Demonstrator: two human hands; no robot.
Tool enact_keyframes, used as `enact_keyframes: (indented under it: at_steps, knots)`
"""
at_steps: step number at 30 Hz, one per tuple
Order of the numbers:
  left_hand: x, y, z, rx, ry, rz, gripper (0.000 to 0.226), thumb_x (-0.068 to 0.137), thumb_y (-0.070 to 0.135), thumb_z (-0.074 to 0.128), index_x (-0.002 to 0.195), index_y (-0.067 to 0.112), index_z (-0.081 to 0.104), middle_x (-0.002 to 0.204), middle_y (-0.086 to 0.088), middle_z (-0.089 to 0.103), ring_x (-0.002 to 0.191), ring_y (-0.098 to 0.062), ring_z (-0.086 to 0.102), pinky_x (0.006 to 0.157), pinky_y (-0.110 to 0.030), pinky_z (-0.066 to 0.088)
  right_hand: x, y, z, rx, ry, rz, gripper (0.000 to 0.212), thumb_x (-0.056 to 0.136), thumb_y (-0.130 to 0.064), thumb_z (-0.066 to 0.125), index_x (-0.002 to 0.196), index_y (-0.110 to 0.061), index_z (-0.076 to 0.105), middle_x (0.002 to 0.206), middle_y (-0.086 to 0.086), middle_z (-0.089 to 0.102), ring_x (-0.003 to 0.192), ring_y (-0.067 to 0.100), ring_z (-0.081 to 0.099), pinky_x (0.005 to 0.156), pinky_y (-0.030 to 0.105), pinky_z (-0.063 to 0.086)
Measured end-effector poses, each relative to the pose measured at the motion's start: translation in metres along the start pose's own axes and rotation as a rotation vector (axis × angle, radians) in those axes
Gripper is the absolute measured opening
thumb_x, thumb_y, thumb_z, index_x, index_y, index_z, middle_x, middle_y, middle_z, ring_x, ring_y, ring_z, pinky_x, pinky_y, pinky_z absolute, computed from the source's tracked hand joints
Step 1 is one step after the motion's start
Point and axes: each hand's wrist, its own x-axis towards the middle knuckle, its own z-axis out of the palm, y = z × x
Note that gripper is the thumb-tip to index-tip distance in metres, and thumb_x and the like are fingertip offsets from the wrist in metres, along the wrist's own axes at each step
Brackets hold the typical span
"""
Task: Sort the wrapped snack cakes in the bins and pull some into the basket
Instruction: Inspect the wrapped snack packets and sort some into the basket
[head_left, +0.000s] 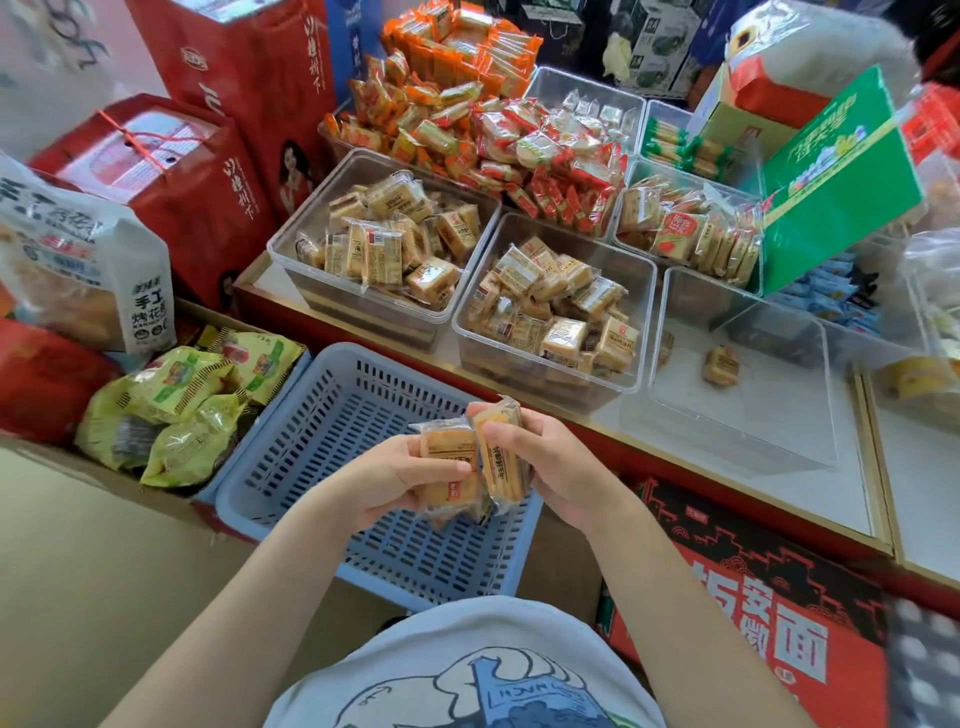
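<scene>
L hand (395, 480) and R hand (545, 462) each grip wrapped snack cakes (470, 460), fingers curled, above blue basket (311, 415).

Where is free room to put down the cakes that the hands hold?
The blue basket floor under the left hand and right hand is bare. The clear bin at the right holds only one or two cakes. The two tan-cake bins behind the basket are crowded.
</scene>
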Motion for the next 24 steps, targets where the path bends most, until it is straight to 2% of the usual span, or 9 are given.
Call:
enact_keyframes:
  at_steps: [2,5,7,9,14,16,18,20,24]
  knots:
    - [0.000,-0.003,-0.005,0.060,0.100,-0.008,0.051,0.078,0.030,0.087,0.125,0.016,0.071,0.114,-0.008,0.077,0.108,-0.024,0.073,0.095,-0.042,0.058,0.001,0.002,0.001,-0.004,0.024,-0.010,0.049,0.089,-0.033,0.074,0.134,-0.025,0.057,0.126,0.008,0.069,0.112,0.019,0.069,0.093,0.035,0.057]
    - [0.000,-0.003,-0.010,-0.206,0.280,0.055,0.034,0.090,0.023,0.074,0.122,0.011,0.068,0.107,-0.012,0.078,0.097,-0.023,0.075,0.087,-0.039,0.061,0.002,0.010,0.000,0.000,0.109,-0.015,0.058,0.091,-0.023,0.075,0.139,-0.037,0.045,0.121,0.009,0.067,0.104,0.026,0.072,0.087,0.039,0.059]
    - [-0.001,0.000,-0.011,-0.367,0.290,0.094,0.032,0.093,0.017,0.069,0.122,0.007,0.064,0.104,-0.013,0.077,0.090,-0.021,0.076,0.073,-0.031,0.063,0.001,0.015,0.000,-0.015,0.132,-0.006,0.064,0.092,-0.020,0.074,0.138,-0.048,0.038,0.119,0.015,0.067,0.103,0.032,0.072,0.089,0.043,0.060]
    - [0.001,0.001,-0.012,-0.452,0.260,0.119,0.043,0.085,0.018,0.071,0.125,0.005,0.062,0.109,-0.014,0.076,0.094,-0.021,0.076,0.075,-0.031,0.064,0.000,0.019,0.002,-0.061,0.118,0.002,0.057,0.095,-0.021,0.071,0.132,-0.055,0.043,0.118,0.018,0.065,0.104,0.036,0.070,0.090,0.046,0.060]
    - [0.009,-0.004,0.003,-0.422,0.277,0.127,0.053,0.076,0.026,0.076,0.125,0.008,0.065,0.115,-0.015,0.076,0.096,-0.023,0.075,0.079,-0.032,0.064,0.004,0.028,0.004,-0.137,0.210,0.010,0.017,0.094,-0.024,0.073,0.109,-0.025,0.065,0.114,0.006,0.068,0.100,0.022,0.071,0.082,0.037,0.059]
    - [0.013,-0.009,0.009,-0.382,0.312,0.127,0.058,0.075,0.031,0.078,0.127,0.011,0.065,0.117,-0.013,0.075,0.104,-0.025,0.074,0.086,-0.033,0.061,0.005,0.029,0.003,-0.168,0.262,0.017,0.019,0.091,-0.033,0.077,0.103,-0.022,0.066,0.107,0.002,0.069,0.096,0.015,0.070,0.077,0.031,0.058]
    - [0.015,-0.013,0.014,-0.375,0.326,0.127,0.061,0.074,0.032,0.079,0.129,0.011,0.065,0.117,-0.012,0.076,0.108,-0.027,0.073,0.091,-0.034,0.060,0.004,0.028,0.003,-0.191,0.296,0.019,0.026,0.088,-0.039,0.078,0.099,-0.019,0.065,0.093,-0.004,0.069,0.077,0.000,0.067,0.063,0.018,0.051]
    - [0.016,-0.016,0.021,-0.379,0.317,0.128,0.061,0.074,0.032,0.080,0.129,0.009,0.066,0.118,-0.013,0.075,0.112,-0.029,0.071,0.098,-0.038,0.057,0.004,0.030,0.002,-0.210,0.340,0.021,0.033,0.085,-0.044,0.079,0.098,-0.016,0.065,0.086,-0.006,0.067,0.069,-0.001,0.063,0.058,0.015,0.047]
    - [0.015,-0.017,0.026,-0.417,0.326,0.123,0.060,0.077,0.030,0.079,0.130,0.006,0.064,0.118,-0.015,0.075,0.114,-0.031,0.070,0.106,-0.044,0.053,0.003,0.034,-0.001,-0.195,0.368,-0.010,0.029,0.087,-0.034,0.079,0.100,-0.010,0.070,0.085,-0.005,0.066,0.063,-0.008,0.061,0.055,0.010,0.046]
